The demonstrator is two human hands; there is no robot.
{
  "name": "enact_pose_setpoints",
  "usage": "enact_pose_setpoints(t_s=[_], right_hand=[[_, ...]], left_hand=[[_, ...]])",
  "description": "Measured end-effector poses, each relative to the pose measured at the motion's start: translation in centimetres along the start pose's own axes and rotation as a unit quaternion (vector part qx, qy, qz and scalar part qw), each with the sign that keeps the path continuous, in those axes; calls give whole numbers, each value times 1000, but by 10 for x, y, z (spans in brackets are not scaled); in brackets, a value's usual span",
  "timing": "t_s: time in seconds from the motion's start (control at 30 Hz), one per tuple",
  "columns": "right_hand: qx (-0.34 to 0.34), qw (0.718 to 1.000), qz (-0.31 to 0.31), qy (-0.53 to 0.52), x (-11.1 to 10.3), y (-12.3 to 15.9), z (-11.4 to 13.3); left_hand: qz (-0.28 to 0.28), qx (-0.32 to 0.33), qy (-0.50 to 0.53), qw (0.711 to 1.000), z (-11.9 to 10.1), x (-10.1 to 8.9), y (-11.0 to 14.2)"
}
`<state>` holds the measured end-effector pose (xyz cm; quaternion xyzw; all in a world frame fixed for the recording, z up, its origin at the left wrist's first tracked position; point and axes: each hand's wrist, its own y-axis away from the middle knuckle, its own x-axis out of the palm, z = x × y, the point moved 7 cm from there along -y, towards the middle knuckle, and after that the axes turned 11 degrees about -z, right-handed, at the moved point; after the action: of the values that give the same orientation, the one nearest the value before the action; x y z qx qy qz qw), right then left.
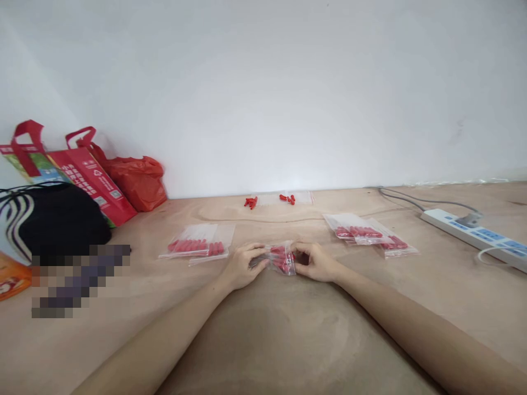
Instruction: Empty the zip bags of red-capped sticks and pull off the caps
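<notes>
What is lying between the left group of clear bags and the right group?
In the head view, the left hand and right hand are there, with a clear bag of red pieces between them.

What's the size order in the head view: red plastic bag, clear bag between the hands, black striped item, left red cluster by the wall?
1. Black striped item
2. Red plastic bag
3. Clear bag
4. Left red cluster
</notes>
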<state>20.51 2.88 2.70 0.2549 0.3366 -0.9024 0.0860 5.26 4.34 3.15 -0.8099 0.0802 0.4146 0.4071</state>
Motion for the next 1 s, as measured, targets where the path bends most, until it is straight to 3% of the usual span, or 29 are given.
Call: enact_pose_setpoints(t_s=[0.13, 0.23, 0.6, 0.9, 1.0], right_hand=[[-31, 996, 61, -51, 5, -1, 11], [-15, 997, 69, -38, 6, -1, 9], [72, 996, -18, -38, 11, -3, 2], [215, 964, -40, -149, 0, 7, -40], [224, 962, -47, -151, -8, 8, -44]], left_hand=[[0, -12, -1, 1000, 0, 0, 0], [1, -17, 0, 1000, 1, 1, 0], [1, -9, 28, 1000, -3, 0, -1], [-8, -26, 13, 1000, 3, -2, 0], [-7, -30, 14, 999, 3, -2, -1]])
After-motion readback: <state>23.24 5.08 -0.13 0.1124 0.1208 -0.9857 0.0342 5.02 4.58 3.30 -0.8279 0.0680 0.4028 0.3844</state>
